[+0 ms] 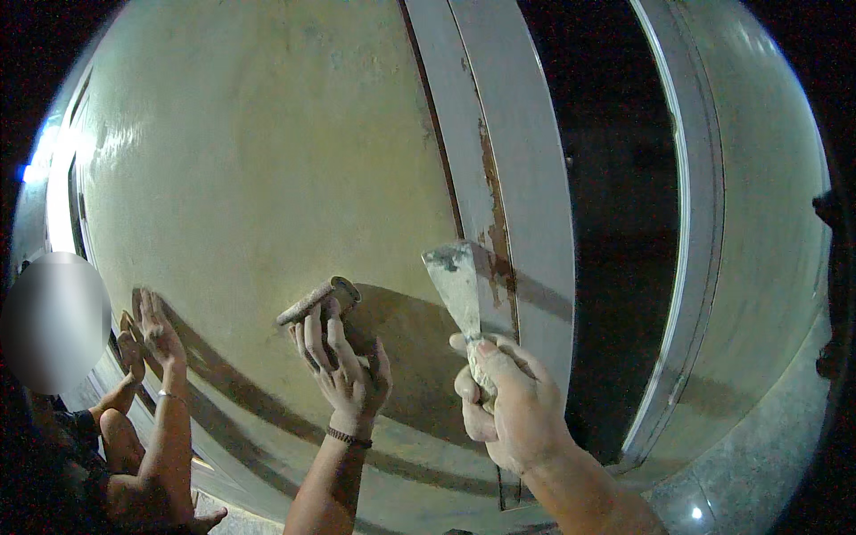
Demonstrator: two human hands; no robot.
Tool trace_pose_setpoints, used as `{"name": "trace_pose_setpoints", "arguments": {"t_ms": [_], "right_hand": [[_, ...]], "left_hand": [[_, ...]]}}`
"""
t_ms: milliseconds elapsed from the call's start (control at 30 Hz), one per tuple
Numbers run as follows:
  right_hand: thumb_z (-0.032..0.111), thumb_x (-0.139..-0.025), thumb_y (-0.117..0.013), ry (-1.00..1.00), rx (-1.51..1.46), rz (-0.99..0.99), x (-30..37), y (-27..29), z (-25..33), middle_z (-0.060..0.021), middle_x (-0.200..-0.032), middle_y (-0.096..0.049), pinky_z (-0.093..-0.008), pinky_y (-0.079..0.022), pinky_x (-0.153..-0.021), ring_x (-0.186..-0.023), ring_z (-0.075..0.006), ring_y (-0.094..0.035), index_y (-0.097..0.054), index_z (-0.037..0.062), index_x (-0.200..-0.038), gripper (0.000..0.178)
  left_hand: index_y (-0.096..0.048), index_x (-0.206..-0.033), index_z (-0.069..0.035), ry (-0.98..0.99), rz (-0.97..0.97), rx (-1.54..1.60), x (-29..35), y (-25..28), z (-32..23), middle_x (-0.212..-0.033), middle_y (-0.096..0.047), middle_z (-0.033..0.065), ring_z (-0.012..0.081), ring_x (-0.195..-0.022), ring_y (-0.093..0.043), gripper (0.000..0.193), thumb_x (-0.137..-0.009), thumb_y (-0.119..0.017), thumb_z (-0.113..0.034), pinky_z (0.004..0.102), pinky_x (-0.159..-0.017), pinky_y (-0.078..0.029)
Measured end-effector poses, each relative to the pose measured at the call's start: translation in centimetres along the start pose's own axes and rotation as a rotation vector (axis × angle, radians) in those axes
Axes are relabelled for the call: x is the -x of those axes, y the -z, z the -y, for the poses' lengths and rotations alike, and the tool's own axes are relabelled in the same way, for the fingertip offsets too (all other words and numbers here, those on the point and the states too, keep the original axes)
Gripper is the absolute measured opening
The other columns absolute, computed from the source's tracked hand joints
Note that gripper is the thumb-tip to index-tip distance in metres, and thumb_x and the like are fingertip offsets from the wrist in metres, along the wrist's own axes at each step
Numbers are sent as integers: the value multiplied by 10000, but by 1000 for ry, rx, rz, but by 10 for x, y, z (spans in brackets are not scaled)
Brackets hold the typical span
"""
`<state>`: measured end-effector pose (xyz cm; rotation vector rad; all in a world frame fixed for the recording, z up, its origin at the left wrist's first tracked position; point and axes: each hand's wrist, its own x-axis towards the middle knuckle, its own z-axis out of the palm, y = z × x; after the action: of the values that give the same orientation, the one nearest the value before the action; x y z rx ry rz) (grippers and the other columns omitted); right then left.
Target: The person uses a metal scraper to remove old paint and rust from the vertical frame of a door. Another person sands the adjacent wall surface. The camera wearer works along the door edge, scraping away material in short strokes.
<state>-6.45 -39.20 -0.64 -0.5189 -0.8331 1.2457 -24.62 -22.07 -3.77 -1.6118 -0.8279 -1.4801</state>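
Observation:
My left hand (343, 370), a dark beaded bracelet at its wrist, presses a curled piece of sandpaper (308, 303) against the greenish plastered wall (259, 178). Its fingers lie over the piece, whose rolled end shows at the upper right. In my right hand (513, 397) a putty knife (456, 281) is gripped by its handle, blade pointing up. The blade is smeared with pale, dried filler and grey marks. It is held out in front of the wall, near the edge of the door frame, and I cannot tell whether it touches.
A white door frame (526, 178) with a peeled brown strip (493, 205) stands right of the wall, beside a dark doorway (624, 223). At the left another person (147, 481) crouches, one hand (159, 332) flat by the wall. Grey tiled floor (727, 477) lies at lower right.

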Motion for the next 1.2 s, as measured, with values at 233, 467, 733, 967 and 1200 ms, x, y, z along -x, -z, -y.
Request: {"name": "trace_pose_setpoints", "arguments": {"t_ms": [233, 467, 733, 967, 1200], "right_hand": [[304, -1051, -526, 17, -26, 22, -38, -4, 3, -36, -761, -557, -247, -281, -413, -471, -81, -367, -583, 31, -1232, 333], [250, -1066, -482, 127, -26, 217, -67, 21, 22, -36, -753, -551, -254, -275, -416, -464, -89, -366, -596, 42, -1216, 281], [280, -1060, -489, 225, 493, -151, -13, 90, -38, 3, -711, -474, -247, -313, -486, -550, -76, -375, -622, 4, -1138, 315], [115, -904, -675, 1281, 1357, -224, -58, 39, 47, -198, -937, -637, -433, -571, -616, -732, -357, -680, -647, 41, -1213, 319], [132, -902, -671, 1356, 1721, -273, -68, -22, 113, -123, -867, -598, -425, -581, -540, -630, -310, -676, -678, 101, -1229, 328]], "left_hand": [[-374, -1491, 16, -19, 13, -26, -3, -24, 15, -1538, -370, 255, 502, -1424, -316, 671, -920, -638, -217, 630, -1192, -240], [-378, -1496, -23, -49, 21, -29, 10, -50, 22, -1557, -354, 246, 510, -1428, -319, 674, -899, -656, -166, 623, -1188, -258], [-488, -1411, -71, -4, 21, 147, -46, -32, 21, -1422, -446, 204, 458, -1360, -372, 628, -834, -717, -161, 595, -1170, -286], [-537, -1351, -75, -85, -96, 130, -121, -45, 10, -1388, -468, 188, 433, -1346, -409, 582, -817, -747, -175, 590, -1151, -337], [-542, -1321, -62, -98, -193, 84, -129, -38, -1, -1382, -477, 193, 434, -1338, -423, 567, -809, -747, -190, 607, -1179, -313]]}}
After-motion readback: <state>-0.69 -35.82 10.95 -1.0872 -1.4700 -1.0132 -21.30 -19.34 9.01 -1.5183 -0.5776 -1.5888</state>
